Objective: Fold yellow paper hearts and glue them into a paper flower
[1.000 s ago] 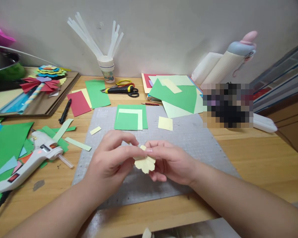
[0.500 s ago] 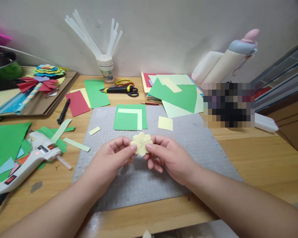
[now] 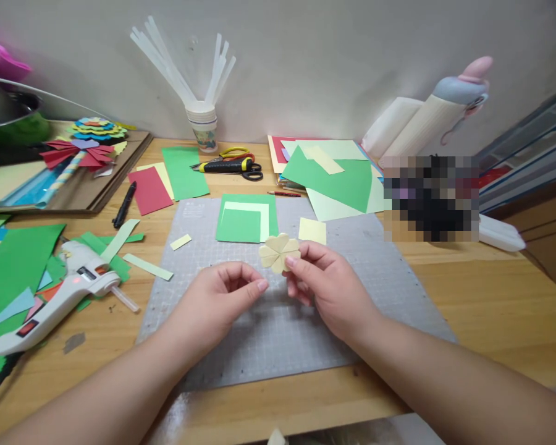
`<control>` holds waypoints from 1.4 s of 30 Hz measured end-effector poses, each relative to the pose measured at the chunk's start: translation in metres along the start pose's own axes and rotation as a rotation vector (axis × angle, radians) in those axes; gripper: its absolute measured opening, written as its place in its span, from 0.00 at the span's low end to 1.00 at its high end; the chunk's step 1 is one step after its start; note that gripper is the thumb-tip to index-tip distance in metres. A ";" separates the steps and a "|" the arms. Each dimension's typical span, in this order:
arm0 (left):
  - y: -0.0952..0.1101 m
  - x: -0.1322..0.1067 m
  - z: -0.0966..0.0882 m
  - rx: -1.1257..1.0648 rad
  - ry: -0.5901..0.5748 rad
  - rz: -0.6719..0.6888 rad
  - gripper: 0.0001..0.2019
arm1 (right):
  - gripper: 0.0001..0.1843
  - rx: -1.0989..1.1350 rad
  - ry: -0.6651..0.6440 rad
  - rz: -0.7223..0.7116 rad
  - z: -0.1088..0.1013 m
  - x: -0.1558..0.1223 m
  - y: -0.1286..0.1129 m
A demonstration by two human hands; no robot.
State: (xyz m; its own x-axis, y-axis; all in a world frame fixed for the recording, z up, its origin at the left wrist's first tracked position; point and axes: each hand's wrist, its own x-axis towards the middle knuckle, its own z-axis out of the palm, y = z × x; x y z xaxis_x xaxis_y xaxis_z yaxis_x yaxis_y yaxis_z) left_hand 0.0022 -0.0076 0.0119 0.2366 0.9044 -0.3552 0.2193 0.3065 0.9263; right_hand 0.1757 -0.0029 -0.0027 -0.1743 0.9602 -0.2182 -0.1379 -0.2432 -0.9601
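Note:
A pale yellow paper flower with several heart-shaped petals is held up over the grey cutting mat. My right hand pinches its right lower edge, thumb in front and fingers behind. Just left of the flower, my left hand is apart from it, fingers loosely curled, the thumb a little away from the index finger, nothing seen between them. Behind the flower, green and pale green paper squares lie stacked on the mat. A yellow paper square lies to their right, and a small yellow strip to the left.
A white glue gun lies at left among green scraps. Toward the wall are a black pen, scissors, a utility knife, a paper cup with glue sticks, and coloured paper sheets. A blurred patch covers something at right.
My left hand has let go of the flower and sits slightly lower. My right hand has moved the flower up and to the right. The whole view has shifted slightly.

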 end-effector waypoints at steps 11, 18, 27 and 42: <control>-0.001 -0.008 -0.004 0.384 -0.287 0.295 0.06 | 0.14 0.131 0.013 0.058 -0.001 0.002 0.000; 0.003 -0.004 -0.013 0.142 -0.133 0.115 0.15 | 0.14 0.147 0.039 0.039 -0.002 0.003 0.001; 0.000 -0.002 -0.013 0.276 0.293 0.223 0.21 | 0.13 0.143 0.018 0.063 0.000 0.003 0.000; 0.002 -0.002 -0.008 -0.143 -0.041 -0.017 0.12 | 0.13 -0.090 -0.215 0.067 0.002 -0.005 -0.002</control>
State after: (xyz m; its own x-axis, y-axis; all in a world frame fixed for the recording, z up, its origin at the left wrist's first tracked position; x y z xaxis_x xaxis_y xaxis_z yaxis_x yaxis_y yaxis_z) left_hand -0.0054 -0.0066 0.0151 0.2726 0.8868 -0.3732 0.0875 0.3635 0.9275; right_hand 0.1744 -0.0075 0.0006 -0.3854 0.8885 -0.2491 -0.0332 -0.2831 -0.9585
